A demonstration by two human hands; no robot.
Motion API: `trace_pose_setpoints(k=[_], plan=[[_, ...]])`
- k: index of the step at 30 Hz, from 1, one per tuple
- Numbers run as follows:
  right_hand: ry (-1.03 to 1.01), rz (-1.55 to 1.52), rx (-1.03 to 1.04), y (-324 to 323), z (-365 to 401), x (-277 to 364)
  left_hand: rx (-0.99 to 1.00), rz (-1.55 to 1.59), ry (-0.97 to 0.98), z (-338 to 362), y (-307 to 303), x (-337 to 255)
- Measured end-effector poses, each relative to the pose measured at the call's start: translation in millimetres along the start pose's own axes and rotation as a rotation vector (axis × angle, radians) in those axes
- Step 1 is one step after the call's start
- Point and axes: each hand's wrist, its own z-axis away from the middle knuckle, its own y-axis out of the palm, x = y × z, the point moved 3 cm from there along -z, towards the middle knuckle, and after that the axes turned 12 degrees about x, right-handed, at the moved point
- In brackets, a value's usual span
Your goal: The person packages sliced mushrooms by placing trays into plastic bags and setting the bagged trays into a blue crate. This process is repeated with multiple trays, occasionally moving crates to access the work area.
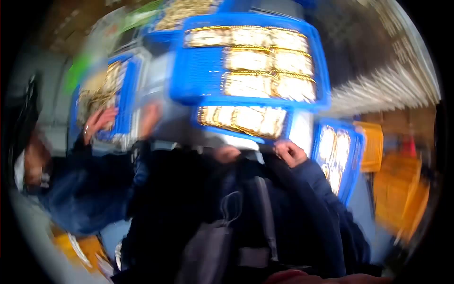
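Note:
My right hand is closed, its fingers curled in front of the lower right corner of a small blue crate. What it grips, if anything, is hidden. My left hand is blurred below the same crate, close to the front of my dark jacket, and its fingers cannot be made out. Inside that crate lies a row of bright packs with gold-coloured edges. Behind it is a larger blue crate holding several rows of similar gold-edged packs; glare hides their surfaces.
At left, a co-worker's hands are at another blue crate of gold-coloured pieces. A blue crate with bright packs stands at right, beside orange crates. Pale stacked sheets line the upper right. Much is motion-blurred.

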Motion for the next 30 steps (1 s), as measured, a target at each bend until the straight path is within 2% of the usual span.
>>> trace_pose_setpoints(k=[1,2,4,6,8,10,11,14,15,16,18,19,20,22,25,28,30], plan=[[0.024,0.061,-0.06,-5,7,-4,0.206,-0.01,-0.129,-4,-4,10],[0.112,-0.031,-0.112,-14,15,-12,0.053,-0.094,0.105,-4,-6,-30],[0.213,-0.14,-0.245,-27,36,-12,0.065,-0.153,0.293,-14,2,-41],[0.191,-0.179,-0.366,-52,64,-31,0.149,-0.034,0.088,-28,17,-32],[0.232,-0.178,-0.543,-78,97,-57,0.277,0.045,0.196,-56,35,-41],[0.12,-0.23,-0.661,-103,137,-104,0.422,-0.004,0.135,-79,63,-36],[0.164,-0.278,-0.765,-115,157,-121,0.519,-0.056,0.071,-89,73,-40],[0.255,-0.451,-1.016,-171,216,-201,0.677,-0.151,0.173,-132,120,-62],[0.307,-0.463,-1.077,-196,236,-252,0.707,-0.014,0.116,-140,132,-64],[0.361,-0.48,-1.133,-214,248,-293,0.718,-0.013,0.052,-146,141,-66],[0.329,-0.845,-1.257,-228,242,-301,0.732,-0.016,-0.094,-152,153,-68],[0.291,-0.888,-1.23,-235,240,-326,0.739,-0.042,-0.14,-154,154,-67],[0.402,-0.885,-1.218,-245,236,-352,0.746,-0.069,-0.185,-156,156,-66],[0.439,-0.851,-1.314,-249,218,-343,0.77,-0.203,-0.231,-161,156,-71],[0.648,-0.802,-1.247,-267,202,-360,0.729,-0.158,-0.314,-163,155,-73],[0.779,-0.852,-1.335,-272,192,-370,0.709,-0.169,-0.332,-163,153,-75],[0.741,-0.915,-1.394,-275,188,-371,0.704,-0.194,-0.334,-167,155,-78]])
